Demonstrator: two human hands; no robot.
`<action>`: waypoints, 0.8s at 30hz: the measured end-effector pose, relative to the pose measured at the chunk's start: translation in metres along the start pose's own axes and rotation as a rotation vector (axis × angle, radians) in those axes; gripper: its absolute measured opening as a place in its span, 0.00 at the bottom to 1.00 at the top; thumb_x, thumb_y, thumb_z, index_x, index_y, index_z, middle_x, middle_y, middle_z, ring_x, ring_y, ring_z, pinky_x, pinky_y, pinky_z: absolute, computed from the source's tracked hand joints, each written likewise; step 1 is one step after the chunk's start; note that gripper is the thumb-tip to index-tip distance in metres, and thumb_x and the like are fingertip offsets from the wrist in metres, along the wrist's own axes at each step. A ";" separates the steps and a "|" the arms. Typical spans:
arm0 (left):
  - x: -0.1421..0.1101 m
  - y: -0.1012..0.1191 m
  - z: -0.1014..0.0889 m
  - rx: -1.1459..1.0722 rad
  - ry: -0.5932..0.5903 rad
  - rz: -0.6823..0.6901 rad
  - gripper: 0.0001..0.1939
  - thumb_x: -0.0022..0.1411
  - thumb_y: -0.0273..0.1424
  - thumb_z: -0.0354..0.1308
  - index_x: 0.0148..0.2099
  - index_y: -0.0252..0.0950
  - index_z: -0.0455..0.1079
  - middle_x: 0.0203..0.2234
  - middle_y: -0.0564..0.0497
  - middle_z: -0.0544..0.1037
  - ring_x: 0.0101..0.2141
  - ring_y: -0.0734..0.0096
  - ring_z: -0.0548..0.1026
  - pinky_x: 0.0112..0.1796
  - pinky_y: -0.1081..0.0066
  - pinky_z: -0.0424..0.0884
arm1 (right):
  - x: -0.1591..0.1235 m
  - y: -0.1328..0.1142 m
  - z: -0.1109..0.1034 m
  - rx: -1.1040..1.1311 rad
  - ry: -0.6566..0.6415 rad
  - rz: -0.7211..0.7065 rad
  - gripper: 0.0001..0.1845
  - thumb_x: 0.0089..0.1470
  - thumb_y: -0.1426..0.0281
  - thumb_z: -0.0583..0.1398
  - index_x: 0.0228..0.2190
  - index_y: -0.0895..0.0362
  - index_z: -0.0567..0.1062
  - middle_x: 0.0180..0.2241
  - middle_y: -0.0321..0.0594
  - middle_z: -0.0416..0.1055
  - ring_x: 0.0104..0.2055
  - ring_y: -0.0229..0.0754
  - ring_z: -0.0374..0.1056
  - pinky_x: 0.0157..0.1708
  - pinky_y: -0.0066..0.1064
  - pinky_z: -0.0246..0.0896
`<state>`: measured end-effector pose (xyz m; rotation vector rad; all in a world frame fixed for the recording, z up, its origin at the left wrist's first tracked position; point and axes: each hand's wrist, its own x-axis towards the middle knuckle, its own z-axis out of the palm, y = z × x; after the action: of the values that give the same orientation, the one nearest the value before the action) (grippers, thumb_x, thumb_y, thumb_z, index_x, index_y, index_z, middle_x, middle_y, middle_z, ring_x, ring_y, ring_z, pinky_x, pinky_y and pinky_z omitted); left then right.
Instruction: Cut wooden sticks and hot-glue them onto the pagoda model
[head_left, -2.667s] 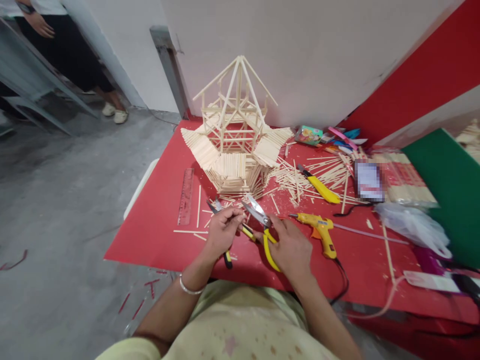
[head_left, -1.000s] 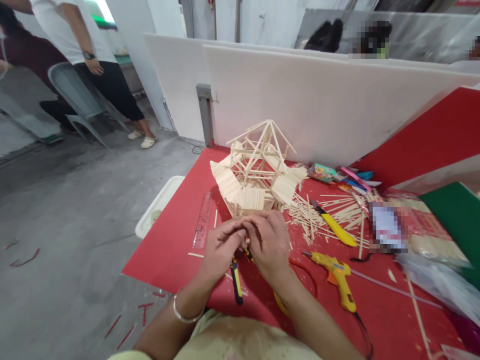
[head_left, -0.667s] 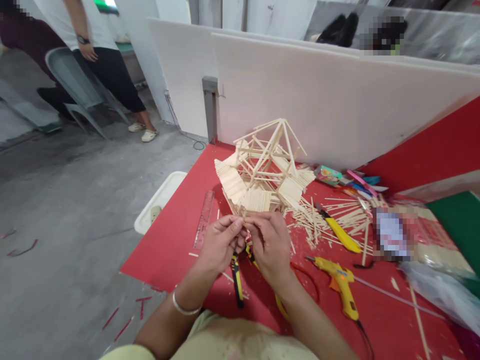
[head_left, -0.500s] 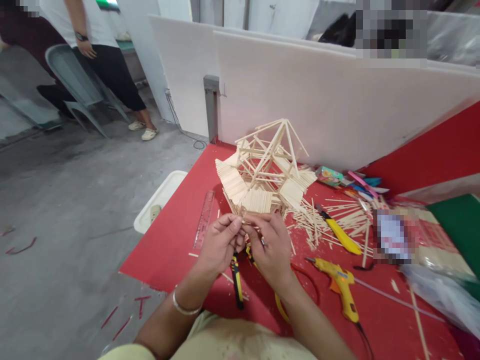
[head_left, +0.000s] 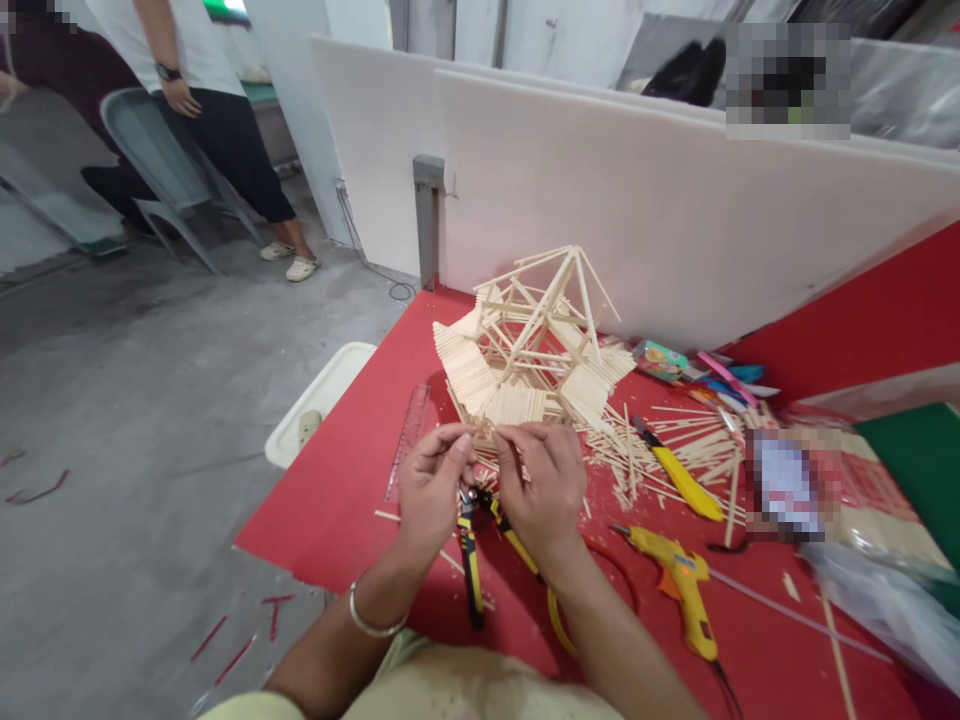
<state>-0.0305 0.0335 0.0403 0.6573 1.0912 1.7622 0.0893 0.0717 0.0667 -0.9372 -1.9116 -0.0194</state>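
Observation:
A model built of thin wooden sticks (head_left: 517,395), with an open pointed frame on top and slatted panels around it, stands on the red tabletop (head_left: 337,500). Just in front of it, my left hand (head_left: 435,490) is closed, thumb pressed to the fingers. My right hand (head_left: 546,490) is pinched the same way, a small gap from the left. Whatever the fingertips hold is too small to make out. Beneath my hands lie black-and-yellow pliers (head_left: 471,575), partly hidden by my right hand.
A clear ruler (head_left: 409,440) lies to the left. Loose sticks (head_left: 630,455), a yellow utility knife (head_left: 686,485) and a yellow glue gun (head_left: 675,570) lie to the right, with plastic packets beyond. White boards (head_left: 637,210) stand behind. Two people are at the far left.
My hands have drawn slightly apart; their fingertips were together before. More of the pliers shows between them. The view has shifted a little.

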 end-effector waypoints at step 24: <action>0.005 -0.018 -0.003 -0.108 -0.031 -0.170 0.21 0.56 0.37 0.67 0.50 0.34 0.77 0.22 0.54 0.73 0.20 0.79 0.67 0.22 0.77 0.64 | 0.001 0.004 0.013 -0.119 -0.067 -0.071 0.17 0.57 0.74 0.62 0.48 0.53 0.75 0.38 0.44 0.73 0.41 0.45 0.67 0.44 0.40 0.64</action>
<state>-0.0276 0.0394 0.0228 0.5092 0.9937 1.6468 0.0811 0.0801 0.0590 -0.9591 -2.0235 -0.1464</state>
